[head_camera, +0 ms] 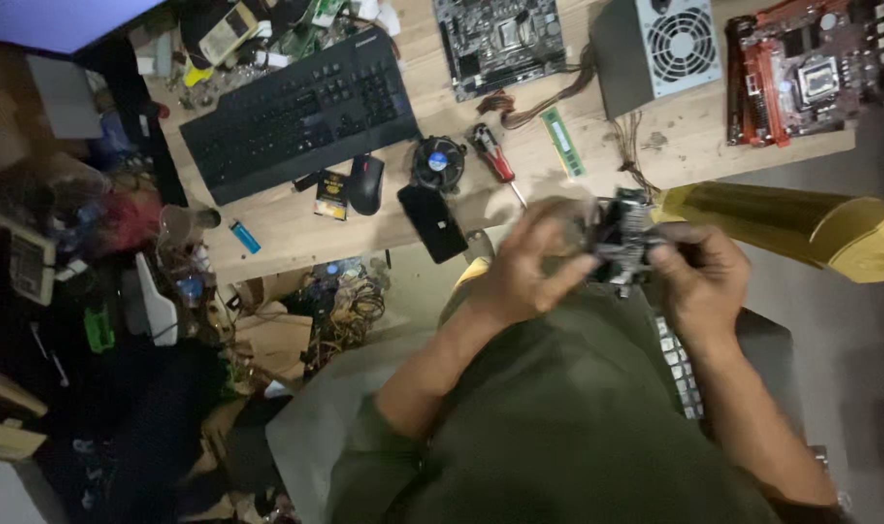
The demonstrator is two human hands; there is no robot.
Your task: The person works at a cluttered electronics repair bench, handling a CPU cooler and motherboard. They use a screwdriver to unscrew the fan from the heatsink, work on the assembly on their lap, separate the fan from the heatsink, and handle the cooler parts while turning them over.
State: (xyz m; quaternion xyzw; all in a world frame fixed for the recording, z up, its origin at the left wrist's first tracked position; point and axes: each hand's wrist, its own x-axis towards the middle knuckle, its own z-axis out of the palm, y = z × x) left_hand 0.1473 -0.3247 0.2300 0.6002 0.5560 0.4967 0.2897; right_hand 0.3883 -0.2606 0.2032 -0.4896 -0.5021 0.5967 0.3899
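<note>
The green-sleeved forearms rise from the bottom of the view, nearest the camera, and meet over the person's lap. The left hand [534,262] and the right hand [696,277] both close around a small dark computer part [624,243], seemingly a cooler or fan unit with a metal frame, held in the air just off the near edge of the table [296,228]. The left fingers curl over its top left side; the right fingers grip its right side. The blur hides just how the fingertips sit.

Judging by the grip, the step in hand is close work on this part, turning or seating something on it. The next move seems to call for a steady hold from one hand while the other works with fine finger pressure.

A yellow-gold roll [801,223] lies just right of the hands. On the table beyond are a black phone [432,223], a round CPU fan [438,162], a red-handled screwdriver [492,155], a green memory stick [563,142], a black mouse [366,183], a black keyboard [301,112], a grey power supply [655,49], a dark motherboard [500,41] and a red motherboard [806,68].
</note>
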